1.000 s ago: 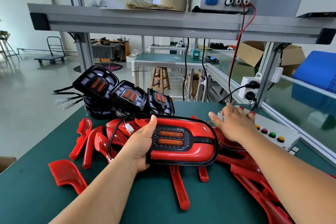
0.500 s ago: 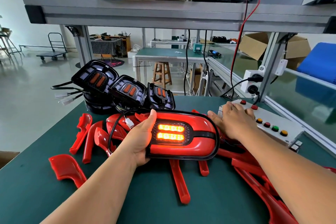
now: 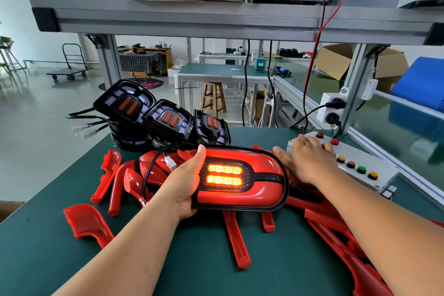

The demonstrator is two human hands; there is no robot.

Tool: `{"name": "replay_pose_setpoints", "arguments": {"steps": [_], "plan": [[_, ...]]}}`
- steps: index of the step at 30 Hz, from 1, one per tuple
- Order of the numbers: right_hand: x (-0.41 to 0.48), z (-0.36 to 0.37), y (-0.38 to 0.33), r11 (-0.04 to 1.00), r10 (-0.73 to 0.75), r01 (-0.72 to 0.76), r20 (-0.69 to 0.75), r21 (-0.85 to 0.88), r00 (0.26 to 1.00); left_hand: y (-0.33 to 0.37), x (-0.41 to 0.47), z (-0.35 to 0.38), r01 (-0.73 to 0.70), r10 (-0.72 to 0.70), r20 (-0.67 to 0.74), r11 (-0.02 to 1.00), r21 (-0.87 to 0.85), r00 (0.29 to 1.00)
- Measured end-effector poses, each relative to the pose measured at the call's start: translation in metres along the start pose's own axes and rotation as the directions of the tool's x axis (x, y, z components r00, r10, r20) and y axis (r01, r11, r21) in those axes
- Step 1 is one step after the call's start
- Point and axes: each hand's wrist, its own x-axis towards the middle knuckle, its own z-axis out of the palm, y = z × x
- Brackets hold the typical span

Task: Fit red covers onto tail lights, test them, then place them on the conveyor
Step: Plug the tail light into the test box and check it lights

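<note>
The tail light, with its red cover on, is glowing at the middle of the green table, above loose red covers. The left hand is gripping its left end, thumb over the top edge. The right hand is lying flat on the button box, just beside the light's right end. Uncovered tail lights are crowding the far left edge, while bare mat is showing between the forearms.

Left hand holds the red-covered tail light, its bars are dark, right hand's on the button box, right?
No, the head view shows the bars lit amber; the left hand holds the tail light, right hand on the button box.
</note>
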Motion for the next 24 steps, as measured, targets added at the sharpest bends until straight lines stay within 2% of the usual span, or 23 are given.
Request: {"name": "replay_pose_setpoints", "arguments": {"steps": [7,9,11,13,15,17,19,21,24], "plan": [[0.000,-0.002,0.000,1.000,0.013,-0.014,0.034,0.027,0.999,0.002,-0.001,0.000,0.012,-0.012,-0.003,1.000,0.012,1.000],[0.000,-0.005,0.001,0.996,0.018,-0.022,0.037,0.088,0.999,0.002,-0.002,0.001,0.008,-0.008,0.010,1.000,-0.003,1.000],[-0.001,-0.012,0.002,0.979,-0.007,0.012,-0.025,0.203,1.000,0.003,-0.003,0.004,-0.001,0.002,0.032,1.000,-0.009,0.999],[-0.004,-0.022,0.003,0.922,-0.091,0.121,-0.096,0.368,0.991,0.006,-0.005,0.007,-0.007,0.008,0.039,1.000,-0.025,0.999],[-0.011,-0.031,0.002,0.787,-0.187,0.205,-0.092,0.582,0.978,0.011,-0.007,0.009,-0.007,0.009,0.028,0.999,-0.048,1.000],[-0.020,-0.038,0.001,0.651,-0.228,0.169,-0.022,0.740,0.973,0.016,-0.010,0.009,-0.019,0.021,0.023,0.998,-0.061,1.000],[-0.027,-0.041,0.002,0.560,-0.253,0.118,0.033,0.820,0.967,0.019,-0.013,0.008,-0.038,0.039,0.024,0.997,-0.060,0.999],[-0.033,-0.043,0.004,0.519,-0.252,0.066,0.079,0.852,0.964,0.022,-0.017,0.007,-0.055,0.058,0.027,0.996,-0.074,0.998],[-0.041,-0.047,0.004,0.561,-0.264,0.040,0.133,0.827,0.955,0.028,-0.024,0.004,-0.084,0.089,0.041,0.990,-0.110,0.995]]}}
